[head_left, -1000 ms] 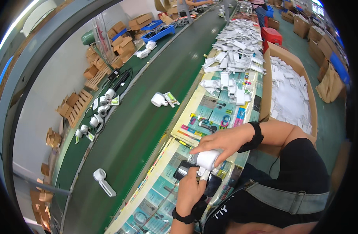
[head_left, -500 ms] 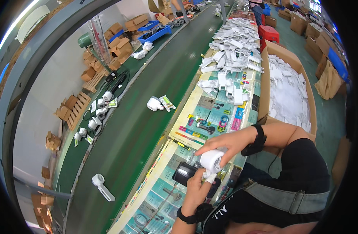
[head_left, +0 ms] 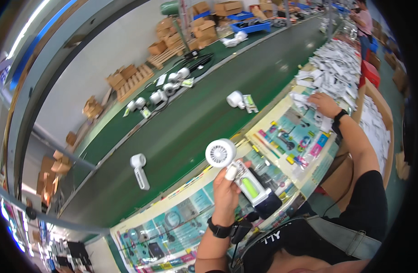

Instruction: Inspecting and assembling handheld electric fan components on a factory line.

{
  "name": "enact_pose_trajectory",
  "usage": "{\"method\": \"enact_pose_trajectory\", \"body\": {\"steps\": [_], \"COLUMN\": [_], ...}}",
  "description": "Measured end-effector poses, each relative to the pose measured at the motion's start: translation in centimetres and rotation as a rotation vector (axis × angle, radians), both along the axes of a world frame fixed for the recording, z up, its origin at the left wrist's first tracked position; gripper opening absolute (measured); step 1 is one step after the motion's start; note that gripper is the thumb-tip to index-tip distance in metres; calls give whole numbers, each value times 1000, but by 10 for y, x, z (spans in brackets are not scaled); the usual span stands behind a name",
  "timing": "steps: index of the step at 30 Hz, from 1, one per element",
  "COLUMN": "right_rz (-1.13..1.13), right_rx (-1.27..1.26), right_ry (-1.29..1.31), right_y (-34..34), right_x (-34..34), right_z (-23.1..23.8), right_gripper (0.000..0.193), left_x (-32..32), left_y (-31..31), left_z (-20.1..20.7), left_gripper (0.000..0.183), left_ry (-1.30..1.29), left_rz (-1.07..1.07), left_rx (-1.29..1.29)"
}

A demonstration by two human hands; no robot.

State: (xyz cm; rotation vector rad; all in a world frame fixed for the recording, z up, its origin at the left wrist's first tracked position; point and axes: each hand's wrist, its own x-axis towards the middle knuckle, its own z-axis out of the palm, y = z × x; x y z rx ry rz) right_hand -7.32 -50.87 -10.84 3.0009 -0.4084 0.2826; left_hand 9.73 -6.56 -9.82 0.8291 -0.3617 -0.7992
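Note:
My left hand [head_left: 226, 191] is closed around a small white handheld fan [head_left: 220, 153] just below its round grilled head. The fan's handle lies uncovered, with a green battery [head_left: 250, 187] inside its white shell. My right hand [head_left: 326, 105] reaches out to the near end of a heap of white plastic handle covers [head_left: 336, 68]. Its fingers bend down onto one cover [head_left: 301, 99]; the fingertips are partly hidden. Under the fan, a dark box-like object [head_left: 269, 205] rests on the poster-covered worktable [head_left: 190, 218].
A green conveyor belt [head_left: 186, 132] runs beyond the table, carrying a whole white fan [head_left: 139, 171] and a fan head with a green part [head_left: 236, 100]. More fan heads [head_left: 159, 96] line its far side. A carton of white pieces [head_left: 375, 123] stands at right. A person [head_left: 363, 22] stands far right.
My right hand has left the fan head and stretched to the covers. My left hand now holds the fan alone, its open handle showing. The view has swung left.

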Motion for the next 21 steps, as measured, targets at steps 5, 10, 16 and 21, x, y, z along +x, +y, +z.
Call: {"method": "enact_pose_trajectory", "body": {"steps": [5, 10, 16, 21], "right_rz": [-73, 271, 487, 474], "right_rx": [198, 1471, 2525, 541], "right_ry": [-406, -611, -154, -336], "right_y": [16, 103, 219, 303], "right_x": [22, 56, 92, 83], "right_z": [-1, 37, 40, 81], "right_gripper": [41, 53, 73, 65], "left_x": [1, 1, 1, -3], "left_y": [-4, -9, -11, -13], "left_z": [9, 6, 1, 6], "left_gripper": [32, 32, 33, 35], "left_ry": [-14, 46, 29, 7], "left_rz": [93, 207, 294, 416], "left_rx": [-28, -108, -108, -145]}}
